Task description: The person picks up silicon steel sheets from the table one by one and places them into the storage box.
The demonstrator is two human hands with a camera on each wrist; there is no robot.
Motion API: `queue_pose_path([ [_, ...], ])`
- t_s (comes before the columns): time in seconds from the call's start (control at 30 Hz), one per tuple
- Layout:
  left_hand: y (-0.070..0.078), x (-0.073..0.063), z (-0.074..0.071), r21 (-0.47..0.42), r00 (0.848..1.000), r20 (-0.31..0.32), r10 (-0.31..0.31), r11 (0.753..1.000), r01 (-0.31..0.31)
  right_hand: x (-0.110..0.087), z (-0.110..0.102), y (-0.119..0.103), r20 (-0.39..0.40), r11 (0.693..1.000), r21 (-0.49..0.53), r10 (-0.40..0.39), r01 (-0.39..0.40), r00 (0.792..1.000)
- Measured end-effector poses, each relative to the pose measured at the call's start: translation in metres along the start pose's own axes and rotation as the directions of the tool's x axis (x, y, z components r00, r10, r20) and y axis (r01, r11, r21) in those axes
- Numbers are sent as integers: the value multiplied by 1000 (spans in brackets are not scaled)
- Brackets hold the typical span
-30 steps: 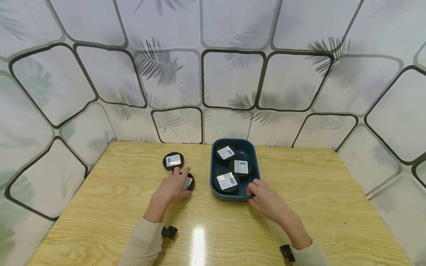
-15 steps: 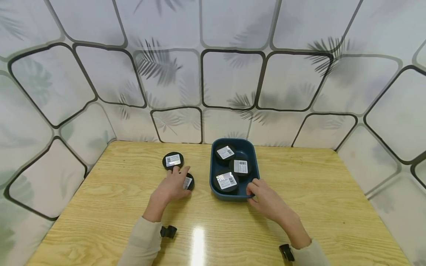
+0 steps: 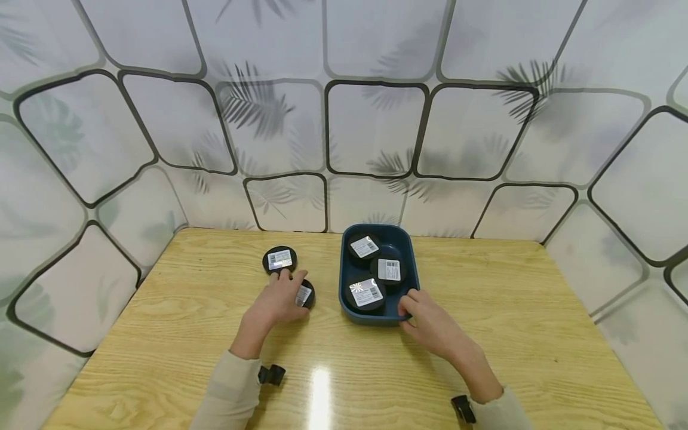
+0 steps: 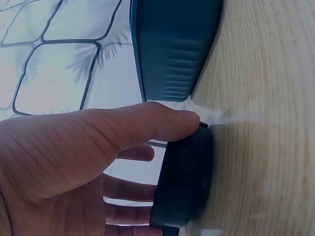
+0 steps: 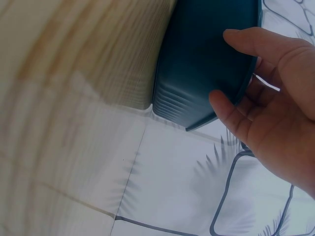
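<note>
My left hand (image 3: 275, 303) holds a flat round black container (image 3: 307, 294) with a white label, left of the bin on the table. In the left wrist view the thumb lies on one side of this container (image 4: 183, 172) and the fingertips reach its other side. Just beyond those fingers sits a second black container (image 3: 279, 259). My right hand (image 3: 434, 325) grips the near right corner of the blue bin (image 3: 371, 320); the right wrist view has thumb and fingers on either side of the rim of the bin (image 5: 202, 64). Three labelled black containers (image 3: 365, 293) lie inside.
The wooden table (image 3: 510, 322) runs back to a patterned curtain (image 3: 376, 128) that also encloses both sides. A dark clip-like piece (image 3: 272, 375) shows at the left cuff and another dark piece (image 3: 463, 408) at the right cuff.
</note>
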State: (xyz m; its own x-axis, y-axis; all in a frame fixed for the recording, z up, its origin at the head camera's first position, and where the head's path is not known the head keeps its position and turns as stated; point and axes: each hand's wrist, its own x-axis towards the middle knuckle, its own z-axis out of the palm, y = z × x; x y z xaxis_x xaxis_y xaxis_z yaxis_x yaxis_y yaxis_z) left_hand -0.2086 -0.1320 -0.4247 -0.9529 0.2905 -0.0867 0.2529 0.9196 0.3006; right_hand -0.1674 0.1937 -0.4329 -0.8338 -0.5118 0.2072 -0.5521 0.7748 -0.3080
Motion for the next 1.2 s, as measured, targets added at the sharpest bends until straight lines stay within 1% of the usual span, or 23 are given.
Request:
queue_pose_path([
  [0.33,1,0,-4,20,998,-40,49,999,-48,0,0,0,-7,1000,5,-13,13,1000],
  [0.53,1,-1,-7,11,995,-61,77,997,-76,-1,0,-1,-10,1000,4,-15,15,1000],
  [0.73,3,-1,-9,-3,995,-66,81,997,-81,-1,-1,-2,2,1000,9,-1,1,1000],
  [0.97,4,-3,-11,-20,994,-70,81,996,-83,-1,-1,-1,-6,1000,11,-2,2,1000],
  [1.2,5,-4,-12,-27,992,-83,94,995,-96,-1,-1,-2,12,1000,20,11,-11,1000],
])
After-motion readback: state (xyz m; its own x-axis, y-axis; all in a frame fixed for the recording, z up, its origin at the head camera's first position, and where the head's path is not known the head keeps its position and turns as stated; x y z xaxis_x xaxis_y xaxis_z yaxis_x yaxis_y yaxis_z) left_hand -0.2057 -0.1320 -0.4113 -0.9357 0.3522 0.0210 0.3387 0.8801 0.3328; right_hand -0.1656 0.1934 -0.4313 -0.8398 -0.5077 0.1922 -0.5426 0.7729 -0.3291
